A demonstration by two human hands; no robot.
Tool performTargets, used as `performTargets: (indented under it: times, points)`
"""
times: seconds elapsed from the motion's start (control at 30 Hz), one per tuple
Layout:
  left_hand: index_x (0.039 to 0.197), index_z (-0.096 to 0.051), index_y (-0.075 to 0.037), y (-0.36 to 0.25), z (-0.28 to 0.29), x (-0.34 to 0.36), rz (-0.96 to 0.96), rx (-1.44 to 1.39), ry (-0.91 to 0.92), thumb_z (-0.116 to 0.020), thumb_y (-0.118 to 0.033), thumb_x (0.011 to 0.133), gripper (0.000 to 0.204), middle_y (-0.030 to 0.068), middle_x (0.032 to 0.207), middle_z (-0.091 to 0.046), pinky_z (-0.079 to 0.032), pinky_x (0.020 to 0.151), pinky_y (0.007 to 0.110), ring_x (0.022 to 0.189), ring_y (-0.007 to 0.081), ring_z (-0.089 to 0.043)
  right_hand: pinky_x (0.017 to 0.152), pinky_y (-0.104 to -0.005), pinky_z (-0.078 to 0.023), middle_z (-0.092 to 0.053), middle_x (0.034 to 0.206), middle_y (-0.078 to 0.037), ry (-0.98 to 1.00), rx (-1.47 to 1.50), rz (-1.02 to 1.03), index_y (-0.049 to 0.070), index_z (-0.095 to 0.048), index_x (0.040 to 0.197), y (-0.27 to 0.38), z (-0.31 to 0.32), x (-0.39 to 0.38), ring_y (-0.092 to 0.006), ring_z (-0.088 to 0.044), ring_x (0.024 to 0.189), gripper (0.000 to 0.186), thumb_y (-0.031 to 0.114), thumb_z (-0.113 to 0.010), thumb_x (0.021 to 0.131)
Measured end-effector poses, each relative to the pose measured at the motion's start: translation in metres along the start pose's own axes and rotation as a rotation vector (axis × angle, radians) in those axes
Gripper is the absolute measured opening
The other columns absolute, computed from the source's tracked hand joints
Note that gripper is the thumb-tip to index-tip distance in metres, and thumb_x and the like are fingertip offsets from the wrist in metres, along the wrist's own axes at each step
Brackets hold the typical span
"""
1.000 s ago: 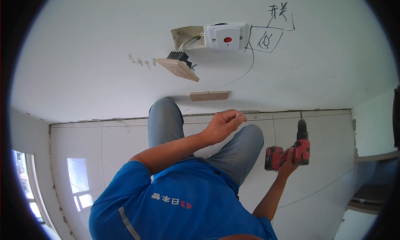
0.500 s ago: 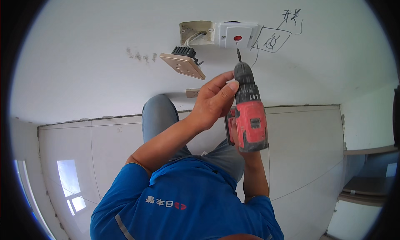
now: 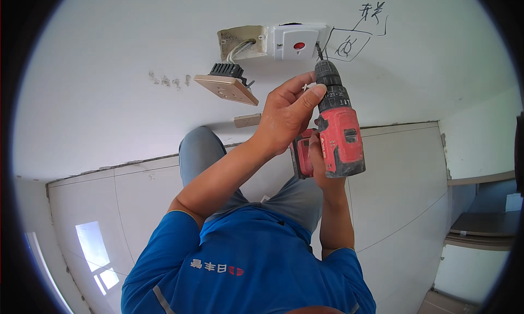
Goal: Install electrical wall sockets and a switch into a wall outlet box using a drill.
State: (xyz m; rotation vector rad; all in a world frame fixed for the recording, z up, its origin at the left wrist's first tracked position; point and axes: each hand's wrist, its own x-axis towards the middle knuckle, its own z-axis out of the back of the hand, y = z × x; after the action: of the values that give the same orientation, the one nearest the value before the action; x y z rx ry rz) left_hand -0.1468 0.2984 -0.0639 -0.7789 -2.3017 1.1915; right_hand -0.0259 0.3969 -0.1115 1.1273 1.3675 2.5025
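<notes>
My right hand (image 3: 322,157) is wrapped round the grip of a red and black cordless drill (image 3: 343,134), which points up at the wall. Its drill bit (image 3: 320,52) is at the right edge of a white wall plate (image 3: 288,40) with a red button (image 3: 299,46); contact is hard to tell. My left hand (image 3: 286,115) is closed beside the black chuck (image 3: 328,75), its thumb against it. A small white piece (image 3: 306,87) shows between the fingers. Left of the plate, a gold socket (image 3: 228,89) hangs on wires (image 3: 238,50) from an open wall box (image 3: 225,41).
Black marker lines (image 3: 346,45) are drawn on the wall right of the plate. Lower down is another small socket (image 3: 247,120). My bent knee (image 3: 202,147) is close to the wall, above the tiled floor (image 3: 147,205). Shelves (image 3: 483,224) stand at the far right.
The drill has moved up and right, taking its bit from below the red button to the plate's right edge. My left hand has gone along with it. The view has shifted slightly.
</notes>
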Motion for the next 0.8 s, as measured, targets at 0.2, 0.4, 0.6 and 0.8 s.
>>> performTargets:
  times: [0.2,0.4,0.6,0.8]
  points:
    - [0.139,-0.057,0.004,0.005,-0.003,0.003,-0.026,-0.045,-0.023,-0.071,-0.030,0.100,0.054,-0.0053,0.069,-0.058,-0.033,0.047,0.021,0.054,0.0006,-0.043,0.066,-0.0237,-0.049,-0.066,0.090,-0.003,0.043,0.132,-0.147,-0.002,-0.064,0.119,0.010,0.005,0.002,-0.0068,-0.060,0.075,0.028,-0.003,-0.063,0.091]
    - [0.137,-0.058,0.003,0.000,-0.006,0.002,-0.028,-0.034,-0.046,-0.071,-0.030,0.100,0.052,-0.0055,0.069,-0.058,-0.032,0.046,0.021,0.053,0.0003,-0.042,0.060,-0.0226,-0.045,-0.062,0.083,-0.003,0.036,0.114,-0.125,-0.002,-0.062,0.116,0.012,0.004,0.004,-0.0058,-0.057,0.070,0.026,-0.006,-0.060,0.090]
    - [0.131,-0.061,0.001,0.005,-0.002,0.001,-0.043,-0.072,-0.066,-0.062,-0.029,0.105,0.040,-0.0007,0.072,-0.064,-0.026,0.040,0.022,0.048,0.0009,-0.037,0.075,-0.0326,-0.055,-0.071,0.093,-0.007,0.014,0.330,-0.285,-0.003,-0.068,0.109,0.017,0.012,0.007,-0.0161,-0.068,0.082,0.017,-0.001,-0.067,0.092]
    - [0.128,-0.060,0.000,0.019,0.008,0.014,-0.019,-0.147,-0.189,-0.051,-0.028,0.108,0.035,0.0016,0.064,-0.054,-0.026,0.039,0.024,0.044,0.0046,-0.033,0.072,-0.0312,-0.055,-0.069,0.088,-0.006,0.035,0.422,-0.363,-0.003,-0.068,0.107,0.022,0.016,0.008,-0.0150,-0.066,0.078,0.015,-0.004,-0.066,0.092]
